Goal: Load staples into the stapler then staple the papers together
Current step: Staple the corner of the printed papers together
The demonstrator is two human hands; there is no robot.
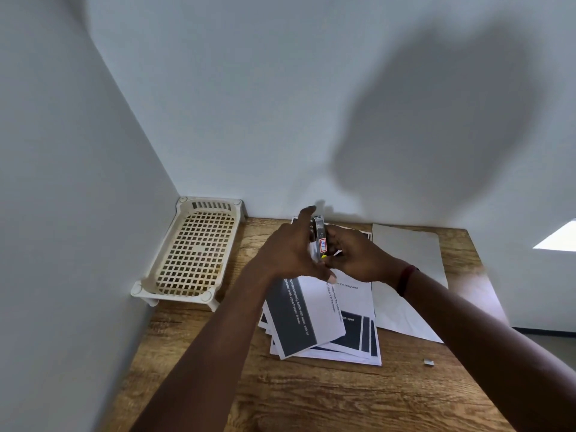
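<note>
Both my hands hold a small metal stapler [319,236] upright above the papers; it bears a white label with red marks and a yellow spot at its lower end. My left hand [290,251] wraps its left side, fingers raised along it. My right hand [353,258] grips it from the right and below. Under the hands lies a loose stack of printed papers [314,322] with dark grey blocks and text, fanned on the wooden table [311,391]. A small strip of staples [429,362] lies on the table at the right.
A cream plastic perforated tray [190,254] stands on short legs in the far left corner against the walls. A blank white sheet [408,275] lies right of the stack. White walls close in the table at the back and left.
</note>
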